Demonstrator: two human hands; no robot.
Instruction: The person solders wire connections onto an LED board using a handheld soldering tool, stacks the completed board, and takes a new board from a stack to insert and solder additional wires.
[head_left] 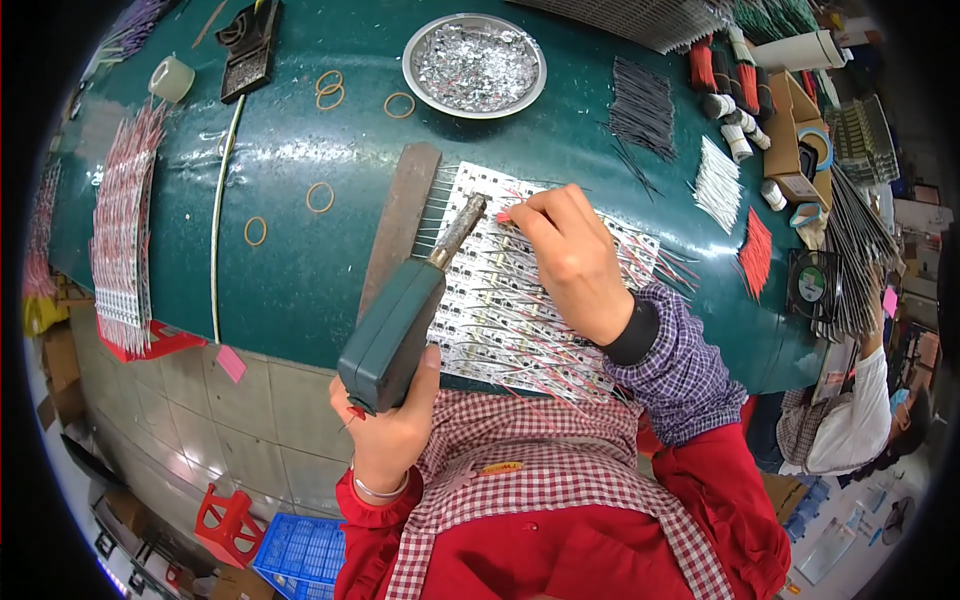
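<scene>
The step in hand looks like soldering: the left hand (395, 425) aims the soldering gun (395, 325) at the boards (465, 290), while the right hand (575, 262) brings the red wire (503, 216) close to the tip (474, 208). The next move seems to call for wire and tip to meet on one pad, both kept steady.

The right thumb and forefinger are closed in a tight pinch on the red wire, perhaps more than one strand; the other fingers curl in behind. The left fingers wrap the handle, mostly hidden beneath it, the thumb along its side. Whether the tip touches a board cannot be told.

The boards lie right under the pinching fingers, with a bar (398, 225) to their left, a bowl (475, 113) beyond and white wires (716, 185) off to the right.
</scene>
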